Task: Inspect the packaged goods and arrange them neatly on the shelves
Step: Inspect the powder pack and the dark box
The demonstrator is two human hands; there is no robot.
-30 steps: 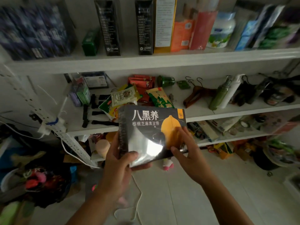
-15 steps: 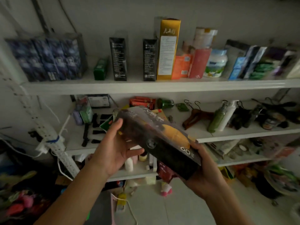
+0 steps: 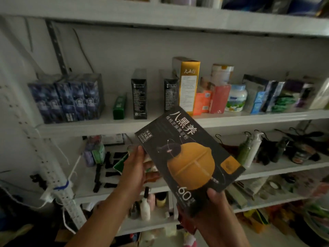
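You hold the black box (image 3: 188, 157) tilted before the upper shelf (image 3: 89, 128), right grip (image 3: 210, 211) clasping its lower end, left grip (image 3: 135, 168) holding its left edge: seemingly inspected, its shelving not yet done.

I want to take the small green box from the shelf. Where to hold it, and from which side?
Probably pinch the green box across its two long side faces, coming from the front: its narrow end faces out, and gaps separate it from the blue packs and black carton.
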